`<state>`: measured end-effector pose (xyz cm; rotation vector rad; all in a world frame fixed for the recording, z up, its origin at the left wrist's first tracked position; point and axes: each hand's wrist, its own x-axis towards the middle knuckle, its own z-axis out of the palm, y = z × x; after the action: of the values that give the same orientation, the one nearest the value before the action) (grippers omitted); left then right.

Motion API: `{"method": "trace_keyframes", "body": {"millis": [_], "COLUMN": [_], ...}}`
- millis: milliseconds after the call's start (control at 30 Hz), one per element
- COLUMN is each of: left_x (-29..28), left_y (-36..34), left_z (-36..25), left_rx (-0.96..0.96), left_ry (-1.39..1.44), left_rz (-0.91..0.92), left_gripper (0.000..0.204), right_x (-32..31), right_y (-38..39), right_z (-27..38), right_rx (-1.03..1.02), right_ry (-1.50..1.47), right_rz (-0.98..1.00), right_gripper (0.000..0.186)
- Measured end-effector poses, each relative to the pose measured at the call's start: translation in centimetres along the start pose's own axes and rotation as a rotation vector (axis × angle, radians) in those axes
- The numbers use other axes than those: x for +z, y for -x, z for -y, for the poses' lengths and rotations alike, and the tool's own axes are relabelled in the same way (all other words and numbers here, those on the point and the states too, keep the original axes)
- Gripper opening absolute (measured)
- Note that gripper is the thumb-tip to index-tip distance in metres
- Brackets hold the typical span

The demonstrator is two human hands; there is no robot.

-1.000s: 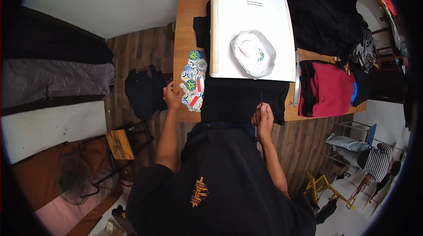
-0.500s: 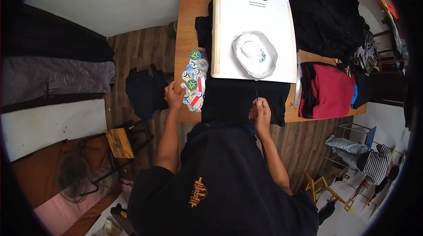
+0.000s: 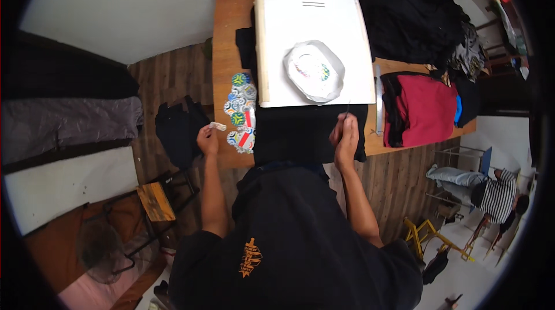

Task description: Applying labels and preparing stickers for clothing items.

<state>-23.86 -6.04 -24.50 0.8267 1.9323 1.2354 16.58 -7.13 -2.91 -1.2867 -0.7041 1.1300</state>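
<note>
Left hand [image 3: 207,140] pinches pale scrap [image 3: 218,126], jutting rightward — right hand [image 3: 346,135] clasps thin tool [image 3: 348,109].

Head-worn fisheye view (left camera), looking down, above the table [image 3: 227,18].

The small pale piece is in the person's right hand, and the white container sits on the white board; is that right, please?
Not quite: the head view shows the small pale piece in the left hand, not the right hand. The white container does sit on the white board.
</note>
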Motion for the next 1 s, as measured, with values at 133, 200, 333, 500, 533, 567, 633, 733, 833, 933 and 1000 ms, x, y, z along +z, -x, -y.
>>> {"method": "trace_keyframes", "body": {"millis": [133, 200, 333, 500, 533, 567, 633, 733, 833, 933, 1000], "left_x": [-0.2, 1.0, 3.6, 7.2, 7.7, 8.1, 8.7, 9.5, 10.0, 9.8, 10.0], "left_y": [0.2, 0.6, 2.9, 5.4, 5.8, 6.4, 7.5, 8.7, 9.7, 10.7, 11.0], "left_z": [-5.5, -9.2, -17.4, -24.3, -25.2, -26.0, -27.2, -28.1, -28.8, -29.0, -28.8], "left_rx": [0.026, 0.053, 0.084, 0.066, 0.065, 0.063, 0.049, 0.008, -0.03, -0.061, -0.06], "left_ry": [0.242, 0.305, 0.431, 0.657, 0.743, 0.827, 0.862, 0.899, 0.908, 0.897, 0.877], "left_rz": [0.024, 0.062, 0.169, 0.377, 0.408, 0.444, 0.455, 0.504, 0.542, 0.588, 0.628], "left_gripper": [0.018, 0.019, 0.018, 0.013, 0.012, 0.01, 0.009, 0.006, 0.005, 0.006, 0.008], "right_x": [-1.1, -2.6, -1.4, -1.6, -1.0, -0.8, 0.1, 1.7, 3.9, 6.6, 8.6], "right_y": [-6.3, -9.4, -11.6, -11.7, -10.7, -10.0, -8.0, -5.4, -3.5, -2.3, -2.3], "right_z": [-1.1, -2.9, -2.6, -4.8, -4.4, -4.7, -5.2, -4.6, -2.0, 0.6, 2.4], "right_rx": [-0.119, -0.247, -0.178, -0.174, -0.153, -0.179, -0.174, -0.15, -0.27, -0.105, -0.114], "right_ry": [-0.04, 0.492, 0.68, 0.579, 0.578, 0.587, 0.517, 0.426, 0.318, -0.017, -0.122], "right_rz": [-0.145, -0.25, -0.192, -0.133, -0.12, -0.105, -0.056, -0.111, -0.11, 0.113, 0.233], "right_gripper": [0.031, 0.029, 0.037, 0.026, 0.022, 0.023, 0.025, 0.029, 0.026, 0.027, 0.031]}}
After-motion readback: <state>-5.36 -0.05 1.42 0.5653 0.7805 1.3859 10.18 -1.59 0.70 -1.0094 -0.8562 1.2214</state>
